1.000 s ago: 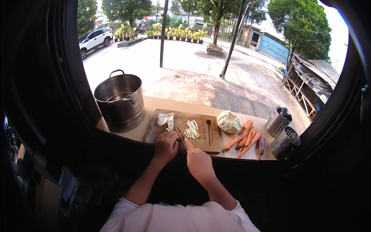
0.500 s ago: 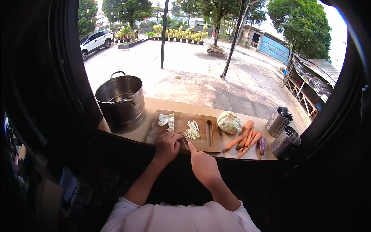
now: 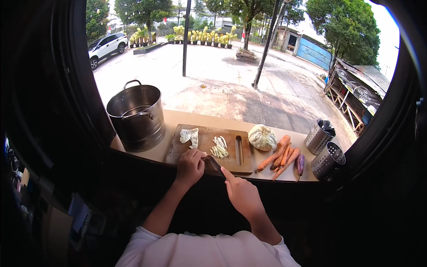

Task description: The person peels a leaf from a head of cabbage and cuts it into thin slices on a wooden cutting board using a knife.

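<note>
My left hand presses its curled fingers onto a pale piece of cabbage, mostly hidden beneath them, at the near edge of a wooden cutting board. Closed around a knife, my right hand stretches its index finger along the handle. The blade points at the left fingertips, beside the held piece. Shredded cabbage lies in a small heap on the board beyond the knife. Farther left on the board rests a loose, crumpled cabbage leaf.
A large steel pot stands left of the board. To the right are a cabbage head, several carrots, a purple vegetable and two perforated steel holders. The narrow counter borders an open window onto a paved yard.
My right hand and the knife have shifted slightly right and towards me, and the blade is turned differently. My left hand stays on the piece. The whole view has shifted slightly.
</note>
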Motion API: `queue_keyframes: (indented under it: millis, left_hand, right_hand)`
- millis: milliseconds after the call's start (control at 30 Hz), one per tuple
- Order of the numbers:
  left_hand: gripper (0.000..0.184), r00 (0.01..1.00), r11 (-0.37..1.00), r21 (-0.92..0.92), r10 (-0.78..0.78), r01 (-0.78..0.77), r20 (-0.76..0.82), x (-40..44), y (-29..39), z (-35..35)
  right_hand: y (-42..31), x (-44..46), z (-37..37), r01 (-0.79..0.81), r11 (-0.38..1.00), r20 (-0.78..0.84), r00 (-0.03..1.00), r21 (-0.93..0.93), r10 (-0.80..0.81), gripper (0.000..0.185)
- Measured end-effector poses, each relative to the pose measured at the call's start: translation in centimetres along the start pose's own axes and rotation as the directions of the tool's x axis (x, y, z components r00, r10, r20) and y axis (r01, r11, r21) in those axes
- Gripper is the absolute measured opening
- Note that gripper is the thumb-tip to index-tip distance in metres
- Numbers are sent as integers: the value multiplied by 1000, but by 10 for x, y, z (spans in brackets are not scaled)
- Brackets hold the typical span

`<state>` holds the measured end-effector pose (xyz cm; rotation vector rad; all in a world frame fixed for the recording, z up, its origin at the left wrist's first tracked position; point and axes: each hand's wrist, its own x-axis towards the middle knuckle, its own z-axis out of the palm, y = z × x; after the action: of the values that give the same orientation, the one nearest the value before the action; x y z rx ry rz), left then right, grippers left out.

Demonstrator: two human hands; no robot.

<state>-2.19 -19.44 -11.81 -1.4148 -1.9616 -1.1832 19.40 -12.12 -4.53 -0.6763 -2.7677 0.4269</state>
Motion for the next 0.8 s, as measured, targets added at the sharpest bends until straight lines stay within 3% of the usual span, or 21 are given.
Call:
queue_keyframes:
  millis: [233,533,633,800]
  left_hand:
    - [17,999,999,30,-28,27,39,0,1,-2]
    - [59,993,984,172,-65,49,94,5,8,4]
    - [53,974,973,219,-117,73,195,11,13,0]
    - [47,973,970,235,-108,59,202,11,7,6]
  right_hand:
    - [-1,18,1,-67,997,-59,996,44,69,44]
    - [20,13,8,-6,999,-191,981,31,12,45]
    - [19,10,4,-4,1000,-181,983,-3,3,43]
    - [20,4,2,-8,1000,-180,984,6,8,41]
